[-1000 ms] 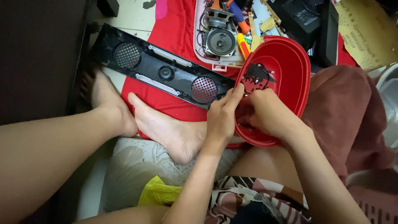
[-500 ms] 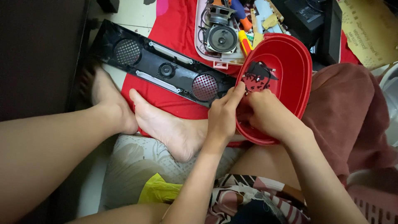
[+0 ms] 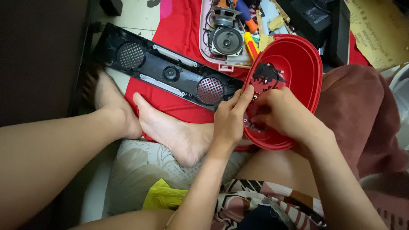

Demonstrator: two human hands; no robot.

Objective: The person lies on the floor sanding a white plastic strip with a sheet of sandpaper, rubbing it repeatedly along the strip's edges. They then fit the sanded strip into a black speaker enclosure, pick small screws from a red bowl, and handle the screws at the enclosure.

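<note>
A red oval plastic lid (image 3: 303, 72) rests tilted on my lap, hollow side up. A small black part (image 3: 265, 78) lies inside it near its upper left. My left hand (image 3: 230, 119) grips the lid's left rim, fingers over the edge. My right hand (image 3: 283, 114) reaches inside the lid with fingers curled on small screws or bits that I cannot make out. A long black speaker grille panel (image 3: 170, 74) lies on the red cloth (image 3: 181, 30) just left of the lid, past my bare feet.
A pink tray (image 3: 208, 51) at the top holds a round speaker driver (image 3: 227, 41), screwdrivers and wires. A black box (image 3: 324, 21) and brown cardboard (image 3: 375, 30) sit at the top right. A maroon cloth (image 3: 366, 110) lies to the right, a yellow bag (image 3: 164, 198) below.
The view has shifted slightly; the red lid sits a little higher and more tilted. Both hands stay on it, my right fingers working inside.
</note>
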